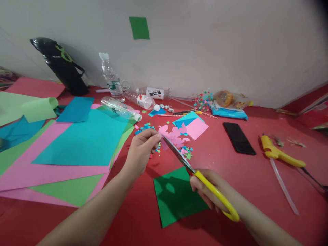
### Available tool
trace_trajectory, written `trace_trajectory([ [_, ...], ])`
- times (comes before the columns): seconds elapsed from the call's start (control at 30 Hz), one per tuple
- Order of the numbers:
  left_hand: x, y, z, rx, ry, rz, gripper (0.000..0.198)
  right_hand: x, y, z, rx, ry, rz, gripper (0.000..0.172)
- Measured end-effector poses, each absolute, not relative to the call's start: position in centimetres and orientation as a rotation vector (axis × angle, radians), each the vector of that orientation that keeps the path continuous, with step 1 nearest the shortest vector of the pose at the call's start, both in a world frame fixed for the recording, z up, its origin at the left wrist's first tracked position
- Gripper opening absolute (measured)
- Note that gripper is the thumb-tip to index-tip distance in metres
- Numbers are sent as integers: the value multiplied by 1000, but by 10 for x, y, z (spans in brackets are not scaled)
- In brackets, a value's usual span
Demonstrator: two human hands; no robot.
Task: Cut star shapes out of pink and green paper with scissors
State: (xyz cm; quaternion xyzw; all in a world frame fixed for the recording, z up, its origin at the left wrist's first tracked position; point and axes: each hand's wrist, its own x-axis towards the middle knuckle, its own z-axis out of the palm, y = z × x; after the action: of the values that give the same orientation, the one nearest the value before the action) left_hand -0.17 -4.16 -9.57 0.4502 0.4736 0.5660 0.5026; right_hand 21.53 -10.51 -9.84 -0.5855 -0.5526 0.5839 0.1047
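My right hand (212, 188) grips a pair of scissors (176, 150) by the yellow handles, blades pointing up and left. The blades look nearly closed, and their tips reach the fingertips of my left hand (143, 147). Thumb and fingers of that hand are pinched together; whatever lies between them is too small to make out. Just behind the tips are cut pink paper scraps (175, 136), and small paper stars (188, 152) lie close by. Beneath the scissors is a dark green paper sheet (169, 201), partly shaded and partly covered by my right hand.
Coloured sheets (84, 140) are layered at the left. A black thermos (64, 68), an upright bottle (112, 82) and several lying bottles (119, 108) line the wall. At right are a phone (238, 138), a yellow glue gun (279, 153) and a glue stick (284, 188).
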Motion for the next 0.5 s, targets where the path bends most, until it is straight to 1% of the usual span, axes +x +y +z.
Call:
trace_trajectory([
  [0.23, -1, -41, -97, 1101, 1154, 1365, 16, 218, -105, -104, -1659, -1636, 1722, 47],
  [0.4, 1, -42, -96, 1097, 1146, 1369, 16, 217, -104, -105, -1537, -1586, 1822, 39],
  [0.5, 1, -43, -97, 1087, 1145, 1370, 16, 215, -104, -103, -1541, -1551, 1835, 38],
])
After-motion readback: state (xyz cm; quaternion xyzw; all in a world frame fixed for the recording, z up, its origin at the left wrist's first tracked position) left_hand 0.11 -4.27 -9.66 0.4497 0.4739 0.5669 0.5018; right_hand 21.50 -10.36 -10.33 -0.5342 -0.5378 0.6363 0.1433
